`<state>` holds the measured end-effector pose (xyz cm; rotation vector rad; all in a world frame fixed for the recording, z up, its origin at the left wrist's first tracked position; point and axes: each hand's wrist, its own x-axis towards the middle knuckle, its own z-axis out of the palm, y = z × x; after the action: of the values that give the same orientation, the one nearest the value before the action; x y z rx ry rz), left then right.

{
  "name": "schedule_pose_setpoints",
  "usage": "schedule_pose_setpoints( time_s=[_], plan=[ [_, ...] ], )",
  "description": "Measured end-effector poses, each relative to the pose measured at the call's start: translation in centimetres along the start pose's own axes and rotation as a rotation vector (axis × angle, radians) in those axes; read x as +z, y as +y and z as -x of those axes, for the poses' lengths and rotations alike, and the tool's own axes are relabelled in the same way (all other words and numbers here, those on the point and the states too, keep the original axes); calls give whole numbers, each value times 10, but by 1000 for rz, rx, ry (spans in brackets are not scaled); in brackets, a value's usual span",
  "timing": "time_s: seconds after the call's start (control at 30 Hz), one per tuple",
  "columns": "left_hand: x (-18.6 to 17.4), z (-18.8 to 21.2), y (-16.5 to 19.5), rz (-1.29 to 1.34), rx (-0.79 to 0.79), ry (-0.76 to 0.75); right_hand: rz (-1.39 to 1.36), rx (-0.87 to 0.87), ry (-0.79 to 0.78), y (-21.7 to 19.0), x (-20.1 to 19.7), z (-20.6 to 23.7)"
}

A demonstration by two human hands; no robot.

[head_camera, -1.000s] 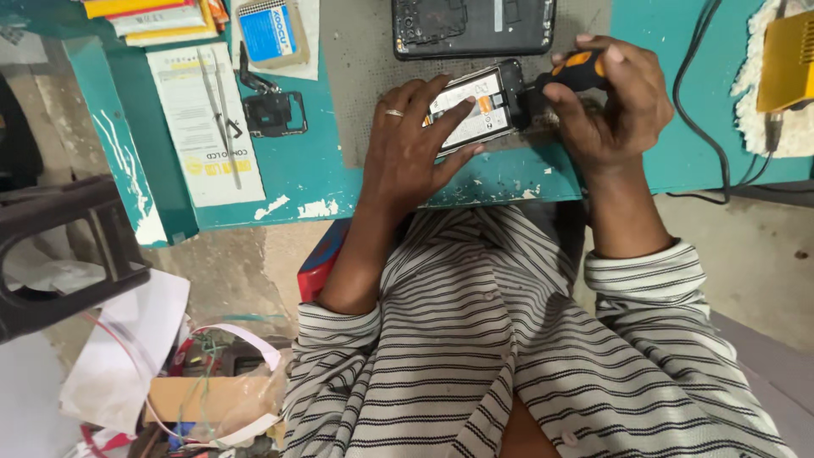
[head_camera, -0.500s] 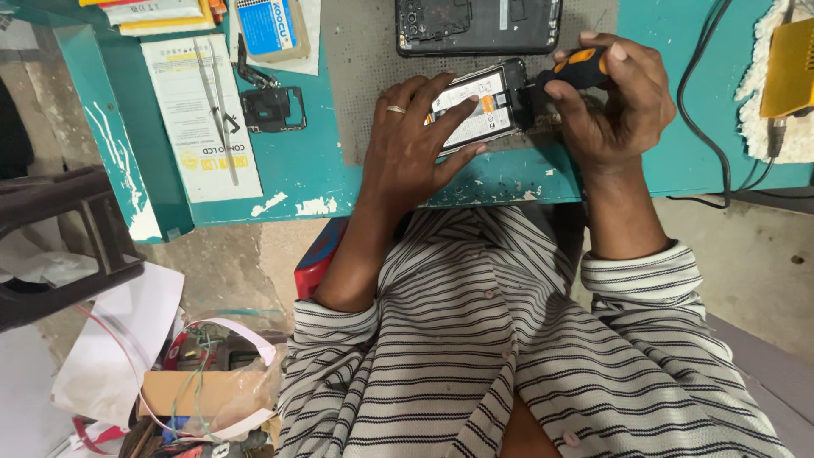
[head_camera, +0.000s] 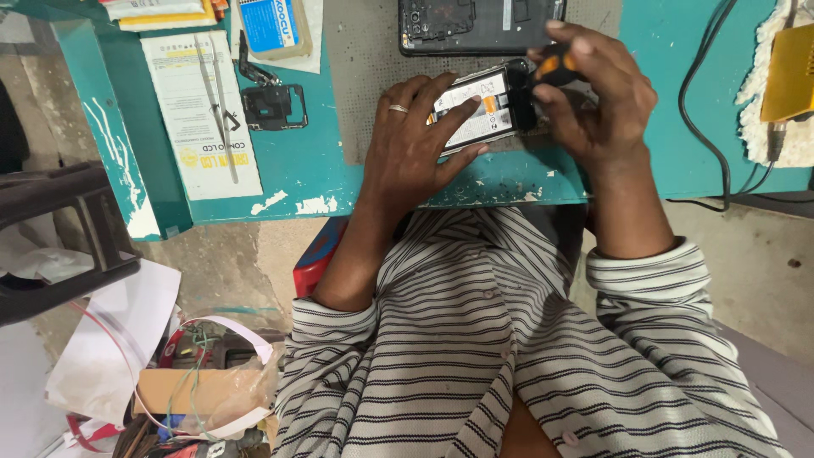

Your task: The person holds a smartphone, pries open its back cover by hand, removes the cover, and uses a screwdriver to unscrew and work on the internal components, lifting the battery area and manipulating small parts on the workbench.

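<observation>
On mat (head_camera: 365, 76): two phones, one opened phone (head_camera: 483, 106) under left hand (head_camera: 415, 148).

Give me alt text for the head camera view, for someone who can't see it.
A left hand steadies an opened phone on a grey mat while the right hand works it with a black-and-orange tool. Another opened phone lies beyond on the teal table.
</observation>
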<state>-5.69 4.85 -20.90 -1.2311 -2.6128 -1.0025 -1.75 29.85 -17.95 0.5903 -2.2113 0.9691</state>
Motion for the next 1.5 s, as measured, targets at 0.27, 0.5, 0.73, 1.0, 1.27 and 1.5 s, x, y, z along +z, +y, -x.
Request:
schedule_pose_setpoints(
  time_s=[0.27,0.5,0.73,1.0,1.27,1.5],
  plan=[
    [-7,-2,3,0,-8,1,-301,83,-63,6,-5,-58],
    [-8,0,3,5,-6,-1,-301,63,-42,8,-2,-39],
    [-9,-1,5,0,-13,-11,-400,84,23,12,-7,-41],
    [-5,0,4,3,-10,-1,-442,-76,47,12,-3,-41],
    [-6,1,2,-8,-14,-13,-310,27,-9,8,-12,-42],
    [-7,0,3,-6,-22,-3,-355,91,-6,4,-11,-43]
  ],
)
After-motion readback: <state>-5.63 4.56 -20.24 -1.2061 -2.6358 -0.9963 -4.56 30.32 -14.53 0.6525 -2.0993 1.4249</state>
